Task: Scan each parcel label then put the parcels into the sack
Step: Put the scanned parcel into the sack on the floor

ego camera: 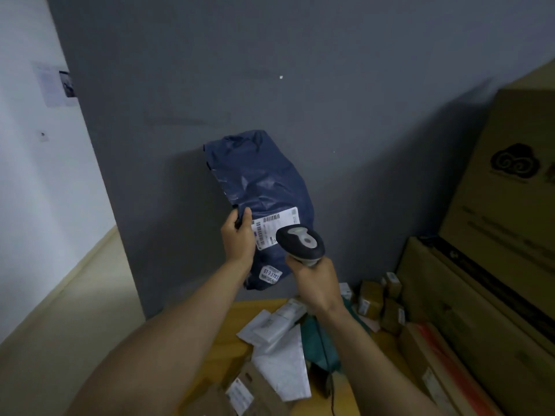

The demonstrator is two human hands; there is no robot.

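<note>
Dark blue plastic mailer parcel (264, 190) is in the centre of the frame, held up in front of the grey wall (270, 85). Our left hand (238, 235) pinches its left edge, with the thumb on the front side and the other fingers behind. The white shipping label (274, 228) sits on the lower part of the parcel, just right of this hand, and a small sticker (271, 276) is below it. Our right hand (315, 283), at lower centre, is wrapped round the handle of the barcode scanner (301, 244). The scanner's head is near the label and hides its lower right corner from us.

We judge that the scan can fail. The film is wrinkled and a little shiny, so the barcode may bend or glare. The scanner may read the small sticker instead. One pinch at the edge may let the parcel swing or slip.

Below, white mailers (279, 355), a green parcel (318, 340) and small cartons (378, 298) lie on the yellow table (240, 313). Big cardboard boxes (495, 235) stand at the right edge. We see no sack.
</note>
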